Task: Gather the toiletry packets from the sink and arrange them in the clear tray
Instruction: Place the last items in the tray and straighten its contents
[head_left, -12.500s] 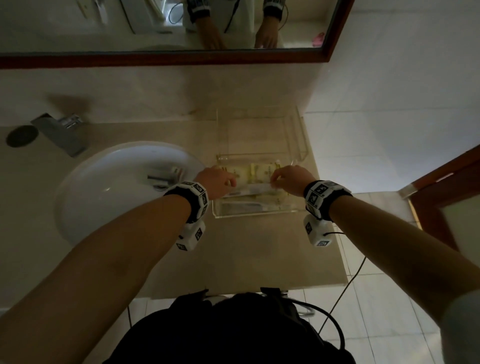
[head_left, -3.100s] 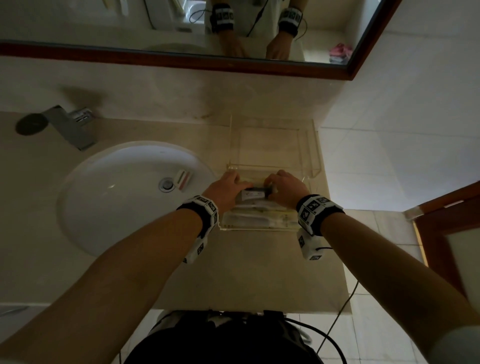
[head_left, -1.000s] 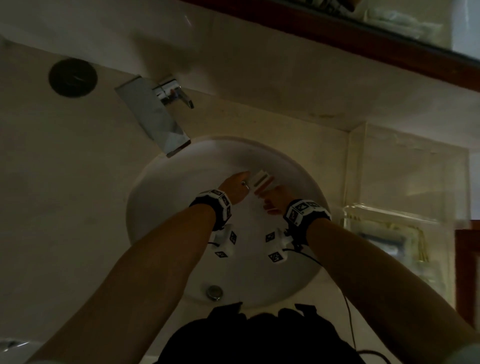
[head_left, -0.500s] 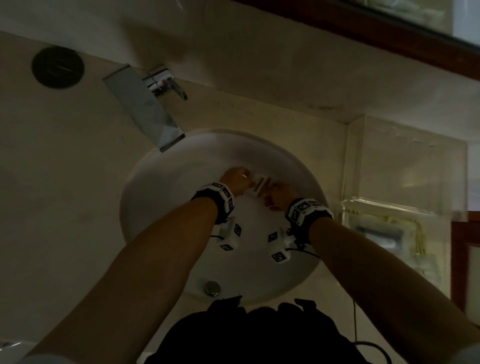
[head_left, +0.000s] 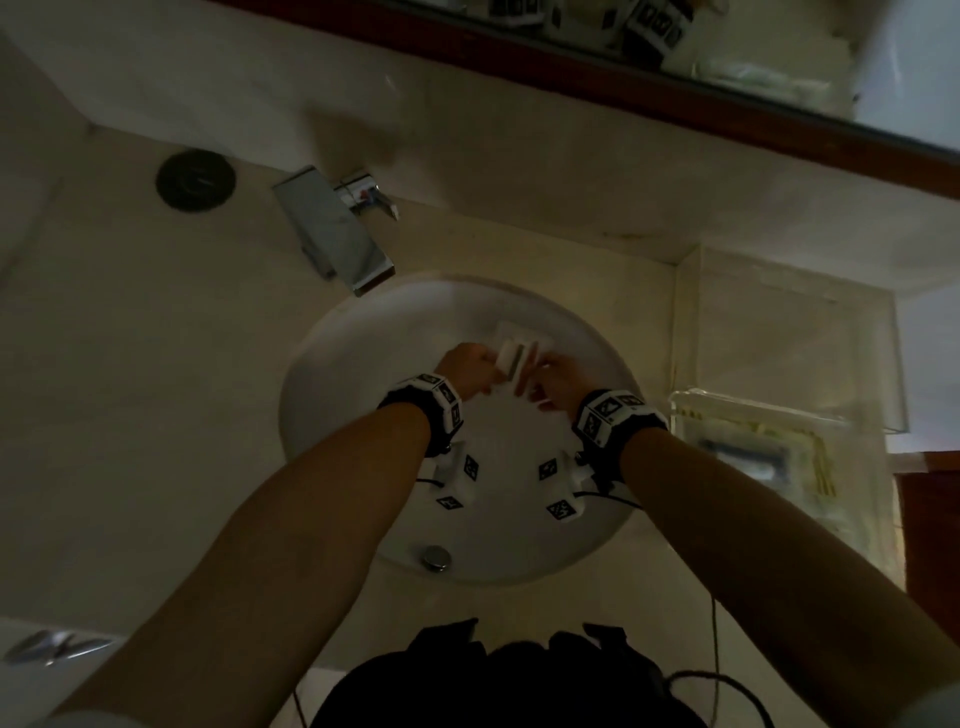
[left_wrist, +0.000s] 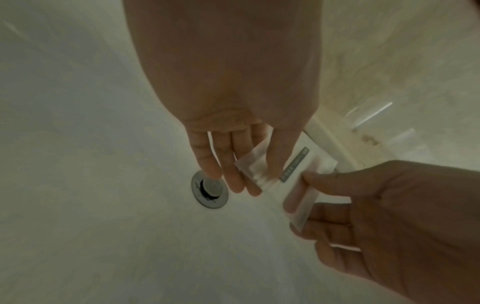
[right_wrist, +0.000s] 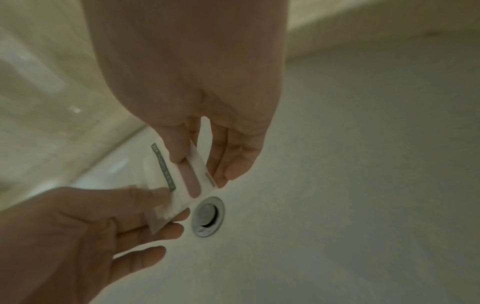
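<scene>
A white toiletry packet (head_left: 515, 358) with a grey strip and a pink stripe hangs over the white sink (head_left: 363, 364), just above the drain (left_wrist: 210, 190). My left hand (head_left: 470, 364) pinches its left end between thumb and fingers (left_wrist: 275, 162). My right hand (head_left: 553, 371) pinches the other end (right_wrist: 179, 152). In the left wrist view the packet (left_wrist: 298, 174) spans both hands. The clear tray (head_left: 753, 410) stands on the counter right of the sink, with several packets (head_left: 748, 457) lying in its near part.
A chrome faucet (head_left: 332, 228) overhangs the sink's far left rim, with a dark round fitting (head_left: 196, 179) beside it. The wall and a wood-framed mirror (head_left: 675, 98) close off the back. A small metal knob (head_left: 436, 556) sits at the sink's near rim.
Both hands have left the tray and gone down into the sink. They have taken hold of the white packet that lay by the drain and raised it slightly.
</scene>
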